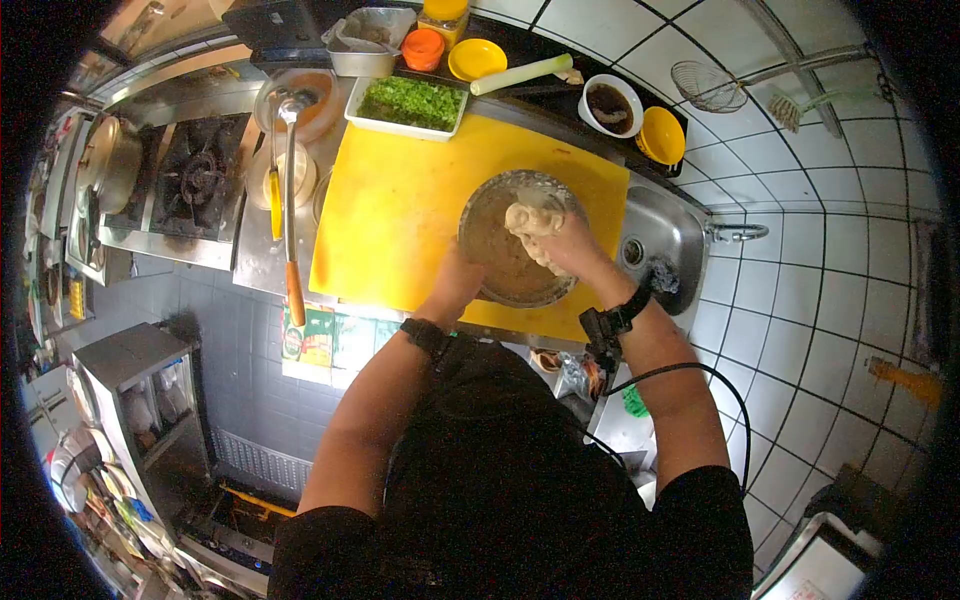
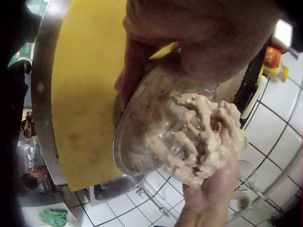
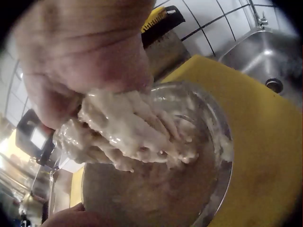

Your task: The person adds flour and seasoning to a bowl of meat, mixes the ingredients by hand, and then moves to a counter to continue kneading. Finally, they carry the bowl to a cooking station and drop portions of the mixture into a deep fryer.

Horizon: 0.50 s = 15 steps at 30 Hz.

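Note:
My right hand (image 1: 575, 248) grips a pale, wet, sticky paste (image 1: 532, 220) above a round metal bowl (image 1: 488, 242). In the left wrist view the paste (image 2: 208, 135) coats the fingers in thick lumps and strands. From the right wrist, the clump (image 3: 125, 125) hangs below the palm over the bowl, hiding most of the fingers. My left hand (image 1: 456, 284) holds the bowl's near left rim, with the thumb over the edge. A thin film of the same paste smears the bowl's inner wall. The bowl stands on a yellow cutting board (image 1: 385, 215).
Behind the board sit a white tray of chopped greens (image 1: 412, 104), a leek stalk (image 1: 522, 74) and a bowl of dark liquid (image 1: 612, 106). To the right is a steel sink (image 1: 660, 215). A ladle (image 1: 291, 200) lies left, near the stove (image 1: 190, 165).

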Motion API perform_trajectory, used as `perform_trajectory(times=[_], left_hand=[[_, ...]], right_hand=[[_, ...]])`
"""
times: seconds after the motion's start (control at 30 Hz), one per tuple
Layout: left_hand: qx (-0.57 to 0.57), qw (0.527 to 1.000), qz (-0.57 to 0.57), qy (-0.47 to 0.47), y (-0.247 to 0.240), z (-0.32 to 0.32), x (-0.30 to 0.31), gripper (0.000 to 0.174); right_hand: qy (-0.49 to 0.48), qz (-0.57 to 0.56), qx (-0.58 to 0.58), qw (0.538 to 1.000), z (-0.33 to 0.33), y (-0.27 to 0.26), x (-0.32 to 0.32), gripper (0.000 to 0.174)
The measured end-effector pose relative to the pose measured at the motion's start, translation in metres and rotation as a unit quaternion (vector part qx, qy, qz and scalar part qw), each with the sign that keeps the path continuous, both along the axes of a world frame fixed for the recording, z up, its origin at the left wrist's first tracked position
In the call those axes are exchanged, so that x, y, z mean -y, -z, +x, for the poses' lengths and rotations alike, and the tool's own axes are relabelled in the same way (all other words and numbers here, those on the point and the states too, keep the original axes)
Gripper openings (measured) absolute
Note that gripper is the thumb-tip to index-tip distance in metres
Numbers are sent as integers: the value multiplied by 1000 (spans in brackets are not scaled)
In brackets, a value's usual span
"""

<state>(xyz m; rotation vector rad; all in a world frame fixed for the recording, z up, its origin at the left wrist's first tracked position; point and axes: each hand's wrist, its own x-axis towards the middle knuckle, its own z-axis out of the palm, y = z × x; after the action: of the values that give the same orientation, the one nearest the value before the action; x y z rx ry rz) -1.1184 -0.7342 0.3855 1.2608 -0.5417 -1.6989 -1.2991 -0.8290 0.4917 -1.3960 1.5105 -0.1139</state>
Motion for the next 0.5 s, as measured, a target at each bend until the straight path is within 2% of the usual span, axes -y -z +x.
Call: perform_trajectory(times=[0.07,0.1,0.13,0.17,0.2,0.27,0.33,0.4,0.47,0.5], left_hand=[[4,1000,8,-8,10,-2,-1,52],[23,1000,-18,-6,14,-2,0,50],[43,998,-44,-5,18,-2,0,49],[43,998,-44,-6,21,-2,-1,49],[55,998,-10,10,15,-1,0,48],[67,997,24,25,13,-1,0,47],[54,998,-21,-4,26,-3,-1,46],[49,999,-13,-4,29,-3,-2,47],[39,999,1,-3,21,-2,-2,47],[33,999,14,-1,13,-3,-11,48]], right_hand=[[-163,-155,-58,973,-15,22,4,36],[-164,-155,-57,973,-17,24,4,36],[-188,-190,-120,956,-19,25,4,36],[-210,-224,-181,934,-20,28,5,36],[-211,-224,-181,934,-19,22,6,36],[-403,-235,-295,834,-18,9,9,38],[-383,-238,-274,849,-18,5,10,38],[-363,-242,-253,864,-16,-3,10,37],[-214,-209,-153,942,-8,-22,5,36],[-215,-204,-152,943,-6,-28,-4,36]])
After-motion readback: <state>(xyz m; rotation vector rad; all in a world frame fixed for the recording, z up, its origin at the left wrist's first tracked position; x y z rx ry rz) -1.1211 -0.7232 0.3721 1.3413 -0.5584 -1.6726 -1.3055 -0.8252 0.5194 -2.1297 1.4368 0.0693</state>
